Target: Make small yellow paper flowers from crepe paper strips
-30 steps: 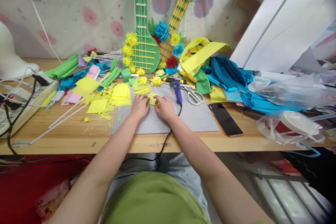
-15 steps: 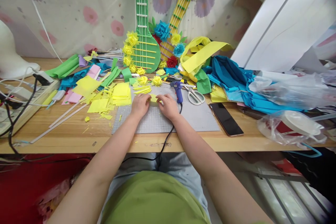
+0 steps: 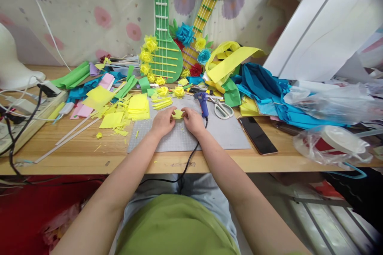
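From the left, the stack of yellow squares [image 3: 138, 107] lies on the wooden table [image 3: 74, 143] just as it did a second ago, and the folded yellow strips [image 3: 162, 103] beside it also show no change. Next comes the left hand [image 3: 163, 122], now slightly further right than before, its fingertips pinching one end of a small yellow piece [image 3: 178, 114]. That piece is where the change shows: half a second ago it looked like a flat, straight band, and now its near edge bows into a shallow curve, which suggests it is being shaped or turned rather than merely held. It sits between the two hands, over the grey mat [image 3: 227, 137]. The right hand [image 3: 194, 121] grips the other end in its fingertips. Further right, the blue glue gun [image 3: 204, 106], scissors [image 3: 223, 110] and phone [image 3: 258, 135] remain untouched.
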Demonstrator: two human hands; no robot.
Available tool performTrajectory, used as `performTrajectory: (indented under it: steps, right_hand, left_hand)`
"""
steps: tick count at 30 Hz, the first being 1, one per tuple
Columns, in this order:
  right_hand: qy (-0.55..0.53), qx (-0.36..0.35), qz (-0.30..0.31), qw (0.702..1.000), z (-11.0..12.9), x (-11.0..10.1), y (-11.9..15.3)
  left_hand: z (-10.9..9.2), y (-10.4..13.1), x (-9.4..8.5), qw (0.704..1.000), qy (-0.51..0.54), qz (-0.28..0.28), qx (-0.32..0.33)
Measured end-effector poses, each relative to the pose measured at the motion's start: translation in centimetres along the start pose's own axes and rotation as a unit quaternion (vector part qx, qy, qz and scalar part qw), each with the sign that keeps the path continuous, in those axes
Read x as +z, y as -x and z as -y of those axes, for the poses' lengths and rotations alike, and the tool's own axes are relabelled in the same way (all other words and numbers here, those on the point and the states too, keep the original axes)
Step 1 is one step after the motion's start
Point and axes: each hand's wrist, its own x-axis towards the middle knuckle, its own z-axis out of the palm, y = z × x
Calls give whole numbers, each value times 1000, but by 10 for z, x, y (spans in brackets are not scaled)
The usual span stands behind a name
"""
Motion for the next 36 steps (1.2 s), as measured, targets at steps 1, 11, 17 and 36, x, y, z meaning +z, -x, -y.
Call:
performTrajectory:
  steps: [1, 11, 17, 36]
  right_hand:
    - [-5, 5, -1, 1000, -1, 0, 0]
    - [-97, 50, -11, 994, -1, 4, 2]
    - [-139, 97, 9, 986, -2, 5, 0]
    - [-72, 141, -21, 987, 8, 7, -2]
  left_hand:
    - [2, 0, 0, 1000, 21, -1, 0]
    - [14, 0, 1, 988, 151, 7, -37]
    - [20, 1, 0, 991, 125, -37, -20]
    - [11, -3, 4, 977, 140, -50, -152]
